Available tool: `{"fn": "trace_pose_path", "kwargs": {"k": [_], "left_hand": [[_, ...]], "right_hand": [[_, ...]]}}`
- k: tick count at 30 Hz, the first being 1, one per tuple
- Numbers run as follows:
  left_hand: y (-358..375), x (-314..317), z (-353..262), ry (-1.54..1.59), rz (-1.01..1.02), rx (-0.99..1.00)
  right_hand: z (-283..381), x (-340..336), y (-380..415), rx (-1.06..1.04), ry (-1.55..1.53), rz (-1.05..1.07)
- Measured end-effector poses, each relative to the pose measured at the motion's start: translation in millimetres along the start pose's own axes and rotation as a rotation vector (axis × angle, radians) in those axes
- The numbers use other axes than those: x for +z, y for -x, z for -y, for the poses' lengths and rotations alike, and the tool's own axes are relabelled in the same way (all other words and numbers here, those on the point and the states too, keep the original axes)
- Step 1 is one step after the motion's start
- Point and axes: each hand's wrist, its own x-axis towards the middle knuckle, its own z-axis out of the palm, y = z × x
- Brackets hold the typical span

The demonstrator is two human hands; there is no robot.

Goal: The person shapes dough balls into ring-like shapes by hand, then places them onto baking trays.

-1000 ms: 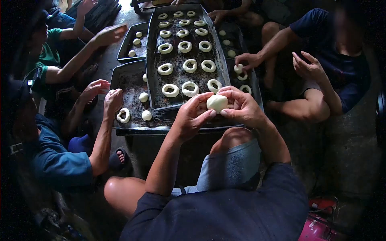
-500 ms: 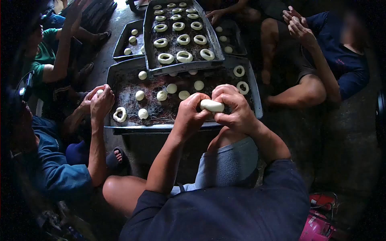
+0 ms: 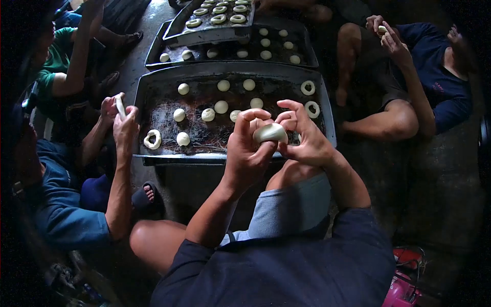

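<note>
The nearest big tray (image 3: 153, 82) now fills the middle of the view, where a second ago the ring-filled tray (image 3: 176, 31) lay stacked across it; that one has slid to the top edge with its finished rings, and another tray (image 3: 307, 53) of small balls shows between the two. On the near tray lie about nine loose dough balls (image 3: 221, 106), two rings at the right end (image 3: 312, 109) and one ring at the left (image 3: 152, 138). The open stock of balls suggests plenty of shaping is left to do.

Around the trays, a person in blue on the left holds a strip of dough (image 3: 120, 106) upright between raised hands, where before a hand lay flat by the left ring. A person in navy on the right has drawn both hands up off the tray to work a small piece (image 3: 381, 29).

The wearer's left hand (image 3: 244, 148) and right hand (image 3: 306, 137) meet just above the near rim of the tray. Both have a closed grip on the dough piece (image 3: 270, 133). A second ago it was a round ball held lightly at the fingertips; then it was pressed into a flattened oval; now it sits deeper in the left palm, with the right fingertips (image 3: 288, 122) pinching its edge. My guess is that it's partway from ball to ring, with no hole through it yet
</note>
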Motion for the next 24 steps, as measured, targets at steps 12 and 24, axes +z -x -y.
{"fn": "trace_pose_path", "kwargs": {"k": [12,24], "left_hand": [[-11.4,-20.5,-5.6,-0.094,0.026,-0.026],[-24.4,-18.6,28.6,-0.24,0.019,-0.392]], "right_hand": [[4.6,-9.8,-7.4,0.001,-0.182,0.362],[0.5,-6.0,-6.0,-0.095,-0.636,-0.015]]}}
